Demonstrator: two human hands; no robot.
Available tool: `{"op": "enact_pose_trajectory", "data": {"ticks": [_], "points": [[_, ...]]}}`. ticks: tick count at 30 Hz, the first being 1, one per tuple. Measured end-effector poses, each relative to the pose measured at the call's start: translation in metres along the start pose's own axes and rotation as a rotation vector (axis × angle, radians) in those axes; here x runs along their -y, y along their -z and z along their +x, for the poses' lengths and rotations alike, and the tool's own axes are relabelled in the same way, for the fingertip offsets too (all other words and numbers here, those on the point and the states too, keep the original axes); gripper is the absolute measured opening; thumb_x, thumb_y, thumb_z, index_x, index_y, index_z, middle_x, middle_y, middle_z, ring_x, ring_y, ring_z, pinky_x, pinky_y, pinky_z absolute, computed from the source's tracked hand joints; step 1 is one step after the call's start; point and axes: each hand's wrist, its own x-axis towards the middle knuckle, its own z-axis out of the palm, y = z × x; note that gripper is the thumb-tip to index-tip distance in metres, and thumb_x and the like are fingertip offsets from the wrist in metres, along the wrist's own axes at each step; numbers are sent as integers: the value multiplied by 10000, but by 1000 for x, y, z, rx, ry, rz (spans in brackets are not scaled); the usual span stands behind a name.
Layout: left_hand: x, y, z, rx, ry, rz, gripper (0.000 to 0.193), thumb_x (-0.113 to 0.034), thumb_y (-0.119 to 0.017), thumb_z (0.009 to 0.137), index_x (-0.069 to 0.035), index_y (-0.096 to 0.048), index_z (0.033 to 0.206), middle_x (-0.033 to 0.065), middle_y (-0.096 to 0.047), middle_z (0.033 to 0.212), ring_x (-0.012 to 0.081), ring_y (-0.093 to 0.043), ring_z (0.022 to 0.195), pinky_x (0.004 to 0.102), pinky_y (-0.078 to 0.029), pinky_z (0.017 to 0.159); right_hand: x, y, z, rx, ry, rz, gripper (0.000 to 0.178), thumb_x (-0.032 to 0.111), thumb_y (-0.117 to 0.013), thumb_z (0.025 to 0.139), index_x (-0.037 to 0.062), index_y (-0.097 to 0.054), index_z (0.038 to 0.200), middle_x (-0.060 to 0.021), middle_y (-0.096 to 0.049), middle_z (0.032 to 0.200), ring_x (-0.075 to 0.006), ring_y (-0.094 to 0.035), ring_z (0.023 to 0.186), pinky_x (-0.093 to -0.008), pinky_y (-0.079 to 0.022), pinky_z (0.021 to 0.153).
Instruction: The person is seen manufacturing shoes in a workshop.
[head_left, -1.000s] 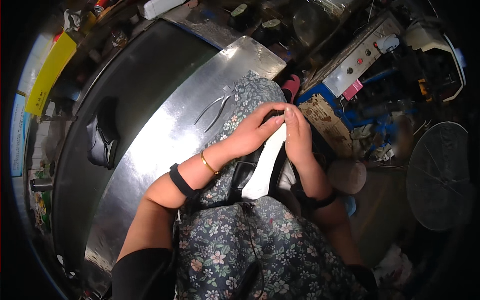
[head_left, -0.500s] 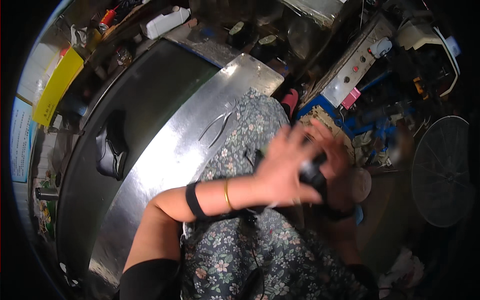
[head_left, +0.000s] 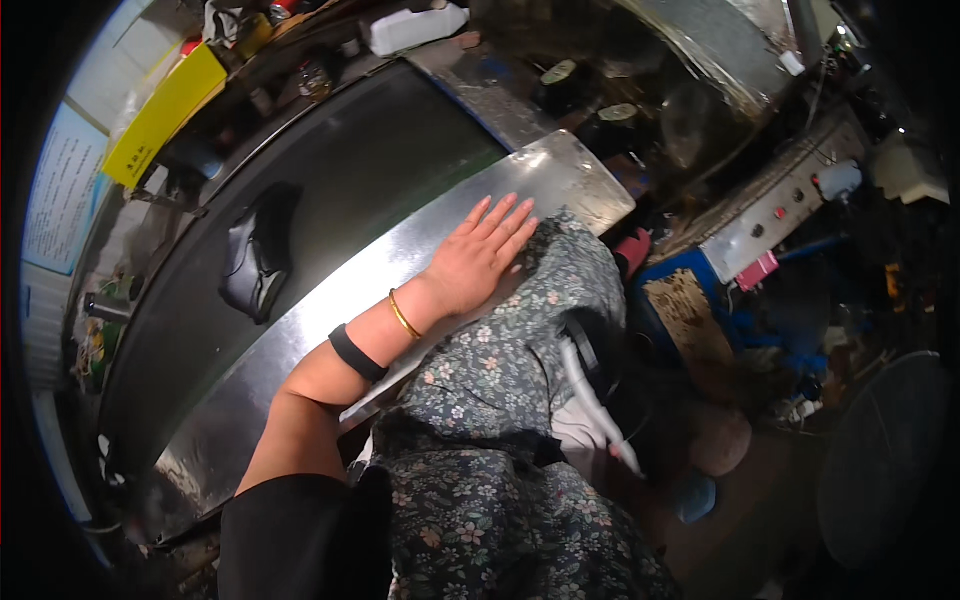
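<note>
My left hand (head_left: 480, 250) lies flat on the shiny metal ledge (head_left: 380, 270), palm down, its fingers stretched out and holding nothing. The pliers seen there before no longer show; I cannot tell whether the hand covers them. A dark object with a pale curved strip (head_left: 592, 400) rests at the right side of the floral apron (head_left: 480, 370) over my lap. Around it deep shadow hides my right hand, and its fingers cannot be made out. A black shoe (head_left: 255, 265) sits on the dark belt (head_left: 350, 160) beyond the ledge, left of my left hand.
A yellow box (head_left: 165, 115) and a white plastic bottle (head_left: 418, 27) stand along the far side of the belt. To the right are a metal control panel (head_left: 775, 215) with buttons, a pink box (head_left: 757, 270) and a large round fan (head_left: 880, 460).
My left hand has gone from the dark object over my lap to the metal ledge and flattened there. The pliers have dropped out of sight. My right hand has sunk into shadow. The view has shifted.
</note>
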Motion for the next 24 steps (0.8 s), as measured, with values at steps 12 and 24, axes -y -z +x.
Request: {"op": "enact_pose_trajectory", "data": {"ticks": [12,24], "points": [[29,-22,-76,107,230,-73,702,-327,-552,966,-18,-296,1542,152,-287,1613,292,-261,1502,441,-195,1232,-106,-193,340,116,101,-625,893,557,-660,879,-104,-412,1426,-216,-538,1407,-328,-528,1294,-401,-385,1109],[285,-25,-132,108,820,607,978,-411,-796,741,-67,-323,1525,164,-349,1572,371,-301,1463,533,-236,1185,-131,-109,281,584,183,-601,495,155,-527,1010,-52,-429,1450,-169,-489,1463,-249,-462,1338,-381,-334,1138]]}}
